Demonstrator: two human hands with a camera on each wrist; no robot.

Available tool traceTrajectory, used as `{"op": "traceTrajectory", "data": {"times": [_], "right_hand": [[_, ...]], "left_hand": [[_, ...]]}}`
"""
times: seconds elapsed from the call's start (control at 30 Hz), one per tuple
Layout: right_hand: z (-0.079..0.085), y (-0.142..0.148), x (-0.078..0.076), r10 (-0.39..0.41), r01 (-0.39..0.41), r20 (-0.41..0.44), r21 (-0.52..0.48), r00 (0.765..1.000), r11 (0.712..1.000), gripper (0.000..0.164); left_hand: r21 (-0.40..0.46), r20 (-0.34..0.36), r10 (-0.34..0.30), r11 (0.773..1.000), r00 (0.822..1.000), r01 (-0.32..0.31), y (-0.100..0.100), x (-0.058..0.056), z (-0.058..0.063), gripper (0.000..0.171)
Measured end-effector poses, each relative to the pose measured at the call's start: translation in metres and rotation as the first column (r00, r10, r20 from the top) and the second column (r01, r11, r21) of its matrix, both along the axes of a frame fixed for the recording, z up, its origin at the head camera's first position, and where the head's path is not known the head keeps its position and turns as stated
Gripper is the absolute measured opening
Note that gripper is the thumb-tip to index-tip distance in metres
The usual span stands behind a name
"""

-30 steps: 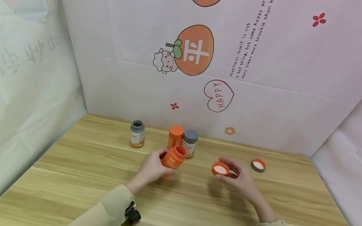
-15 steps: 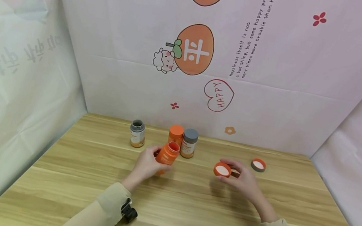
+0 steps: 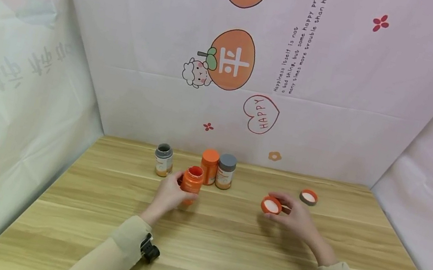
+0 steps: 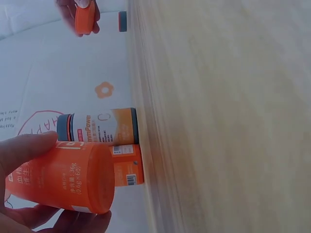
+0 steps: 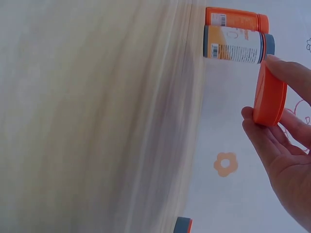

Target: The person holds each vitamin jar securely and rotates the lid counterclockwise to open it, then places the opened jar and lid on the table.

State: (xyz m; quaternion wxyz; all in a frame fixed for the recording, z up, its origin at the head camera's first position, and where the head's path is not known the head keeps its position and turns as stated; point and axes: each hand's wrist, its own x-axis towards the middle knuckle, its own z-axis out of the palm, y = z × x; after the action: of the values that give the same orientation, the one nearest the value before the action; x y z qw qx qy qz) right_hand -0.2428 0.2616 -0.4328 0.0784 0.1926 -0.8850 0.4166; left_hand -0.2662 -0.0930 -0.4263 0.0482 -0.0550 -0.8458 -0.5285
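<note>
My left hand (image 3: 170,191) grips an orange bottle (image 3: 192,183) whose mouth is uncovered and faces up. In the left wrist view the bottle (image 4: 65,175) is held off the table, thumb on one side and fingers on the other. Across from it, my right hand (image 3: 293,216) pinches an orange lid (image 3: 271,205) by its rim, its white inside turned toward the head camera. The right wrist view shows the outer side of this lid (image 5: 270,94) between thumb and fingers, above the tabletop.
Behind the held bottle stand a capped orange bottle (image 3: 209,165) and a grey-capped bottle (image 3: 225,172), side by side. An uncapped grey-necked bottle (image 3: 163,160) stands left of them. A grey-and-orange lid (image 3: 308,197) lies inside-up on the wooden table (image 3: 220,261) at right.
My left hand has moved left with the orange bottle, which now stands more upright. My right hand has shifted slightly right with the lid, so the two are farther apart.
</note>
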Motion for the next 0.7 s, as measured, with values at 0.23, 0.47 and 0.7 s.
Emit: {"op": "traceTrajectory", "data": {"times": [0.23,0.47,0.7], "right_hand": [[-0.004,0.009,-0.003,-0.014,0.014,-0.007,0.047,1.0,0.999,0.06],[-0.007,0.015,-0.003,-0.028,0.028,-0.01,0.074,1.0,0.997,0.06],[-0.008,0.018,-0.006,-0.046,0.049,-0.034,0.102,0.998,0.994,0.059]], "left_hand": [[-0.027,0.01,0.012,1.0,1.0,-0.012,-0.007,-0.002,-0.001,0.058],[-0.045,-0.004,0.039,0.998,0.999,-0.039,-0.015,-0.005,-0.001,0.059],[-0.066,-0.009,0.066,0.996,0.998,-0.066,-0.025,-0.009,0.0,0.061]]}}
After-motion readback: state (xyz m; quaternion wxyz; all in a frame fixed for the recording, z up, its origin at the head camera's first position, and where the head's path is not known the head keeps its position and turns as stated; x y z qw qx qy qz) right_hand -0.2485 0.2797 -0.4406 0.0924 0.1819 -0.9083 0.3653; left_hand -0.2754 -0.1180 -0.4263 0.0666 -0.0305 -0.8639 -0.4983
